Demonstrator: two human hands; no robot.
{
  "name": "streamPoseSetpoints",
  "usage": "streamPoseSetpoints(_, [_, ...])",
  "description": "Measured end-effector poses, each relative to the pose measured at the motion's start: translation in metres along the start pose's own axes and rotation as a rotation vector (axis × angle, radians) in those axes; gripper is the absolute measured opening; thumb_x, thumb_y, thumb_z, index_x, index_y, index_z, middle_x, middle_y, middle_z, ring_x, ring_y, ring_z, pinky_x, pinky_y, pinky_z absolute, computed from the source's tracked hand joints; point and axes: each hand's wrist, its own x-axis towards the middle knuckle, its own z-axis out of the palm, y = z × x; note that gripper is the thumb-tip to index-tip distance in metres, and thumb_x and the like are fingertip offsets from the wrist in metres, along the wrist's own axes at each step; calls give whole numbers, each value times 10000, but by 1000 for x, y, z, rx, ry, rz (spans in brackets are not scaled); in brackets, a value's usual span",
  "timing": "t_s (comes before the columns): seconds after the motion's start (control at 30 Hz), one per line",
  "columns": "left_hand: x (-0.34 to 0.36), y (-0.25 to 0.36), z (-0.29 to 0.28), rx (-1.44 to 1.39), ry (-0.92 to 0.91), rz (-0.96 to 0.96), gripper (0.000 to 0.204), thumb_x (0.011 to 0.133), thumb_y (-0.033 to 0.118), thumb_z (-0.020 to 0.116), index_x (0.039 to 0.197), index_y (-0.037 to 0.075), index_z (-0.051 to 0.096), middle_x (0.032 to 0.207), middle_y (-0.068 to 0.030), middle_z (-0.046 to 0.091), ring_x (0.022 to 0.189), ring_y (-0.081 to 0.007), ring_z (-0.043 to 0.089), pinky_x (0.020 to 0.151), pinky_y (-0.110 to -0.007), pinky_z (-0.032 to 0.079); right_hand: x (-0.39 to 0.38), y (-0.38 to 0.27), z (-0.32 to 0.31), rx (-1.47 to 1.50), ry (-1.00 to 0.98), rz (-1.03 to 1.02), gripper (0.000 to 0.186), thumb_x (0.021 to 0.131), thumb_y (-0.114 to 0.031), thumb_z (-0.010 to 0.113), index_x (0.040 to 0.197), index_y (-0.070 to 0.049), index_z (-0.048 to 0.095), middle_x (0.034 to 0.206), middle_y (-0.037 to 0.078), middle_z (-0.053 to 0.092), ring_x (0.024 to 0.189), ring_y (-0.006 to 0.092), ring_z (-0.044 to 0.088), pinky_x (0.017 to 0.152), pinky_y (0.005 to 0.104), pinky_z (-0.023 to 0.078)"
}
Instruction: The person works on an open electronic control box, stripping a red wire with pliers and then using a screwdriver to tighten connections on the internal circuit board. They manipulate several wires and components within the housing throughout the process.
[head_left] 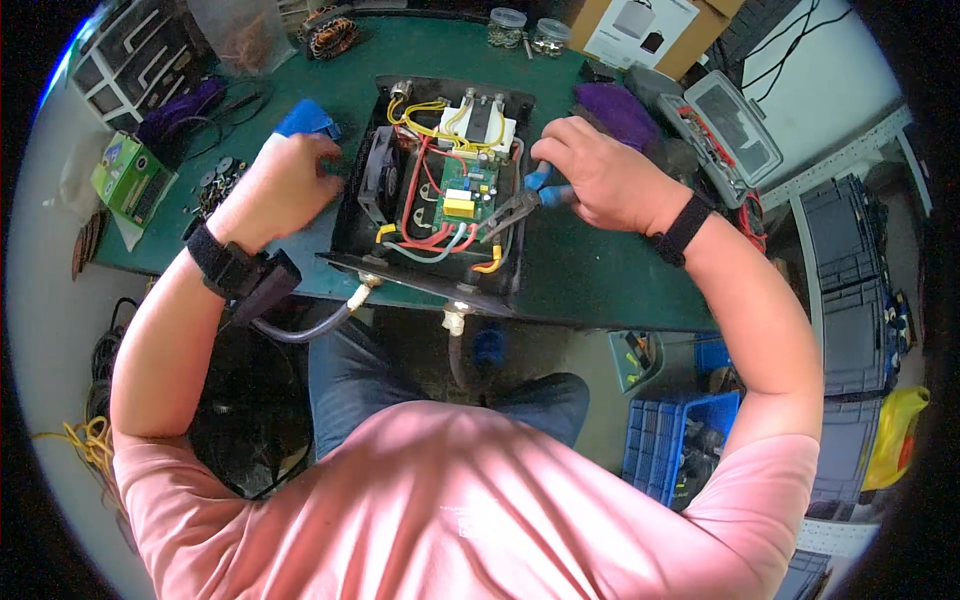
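Note:
An open black metal case lies on the bench in front of me, with a green circuit board, a fan and red, yellow and grey wires inside. My right hand is closed on blue-handled pliers, whose grey jaws point down-left over the case's right side near the wires at the board's front end. My left hand is curled left of the case, next to a blue object behind it. Whatever its fingers hold, if anything, is hidden. Two cables leave the case's near wall, one a grey cable.
Small dark parts and a green box sit at the left. Two clear jars and a cardboard box stand at the back. A purple cloth and an open plastic case lie right; a blue crate is below.

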Motion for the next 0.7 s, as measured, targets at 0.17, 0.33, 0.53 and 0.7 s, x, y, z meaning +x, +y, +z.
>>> streamPoseSetpoints(0.17, [11,52,-21,26,47,223,204,773,97,662,940,-17,678,886,-208,663,818,-377,645,751,-407,511,-16,2,-2,-33,40,76,461,681,15,647,1115,-63,512,1067,116,517,1039,345,530,873,412,506])
streamPoseSetpoints(0.33, [23,90,-9,-97,-194,289,167,780,85,672,913,-15,687,812,-187,676,773,-311,673,697,-375,525,-24,-4,-3,-9,82,162,435,689,25,636,1095,-51,500,1047,138,520,1022,354,531,855,434,499])
streamPoseSetpoints(0.53, [34,96,-21,-402,-244,89,144,852,144,664,870,2,683,708,-75,660,609,-156,595,585,-309,482,-19,-28,-12,13,158,366,421,695,17,636,1082,-37,477,1027,156,527,991,386,526,836,471,478])
streamPoseSetpoints(0.7, [27,93,-26,-331,-129,69,199,882,193,675,861,-5,659,716,-35,631,630,-103,548,591,-273,456,3,-72,-19,-91,191,482,262,762,-65,584,1008,-25,503,951,158,563,908,377,579,749,472,523])
